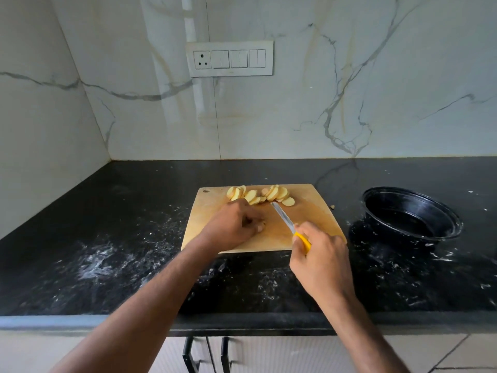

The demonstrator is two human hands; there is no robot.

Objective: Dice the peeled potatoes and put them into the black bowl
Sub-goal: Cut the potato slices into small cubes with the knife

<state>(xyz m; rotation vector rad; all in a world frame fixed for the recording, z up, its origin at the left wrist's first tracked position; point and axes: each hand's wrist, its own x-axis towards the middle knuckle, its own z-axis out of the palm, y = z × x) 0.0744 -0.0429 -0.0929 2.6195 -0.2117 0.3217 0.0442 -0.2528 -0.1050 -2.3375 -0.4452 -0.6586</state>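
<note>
Head view: left hand (236,224) curled loosely, holding nothing visible, right hand (320,259) grip clenched on the knife (289,224), should stack potato slices (261,196) at twelve o'clock before crosscutting.

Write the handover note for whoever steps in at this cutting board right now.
Left hand: curled, knuckles down on the cutting board; whether it holds anything cannot be told.
Right hand: gripping the yellow-handled knife, blade pointing toward the slices.
Potato slices: two fanned heaps at the board's far edge, sliced into rounds, not yet diced.
Black bowl: on the counter right of the board, no potato inside.
Left to do: cut the rounds into cubes, then move them all into the bowl.
</note>
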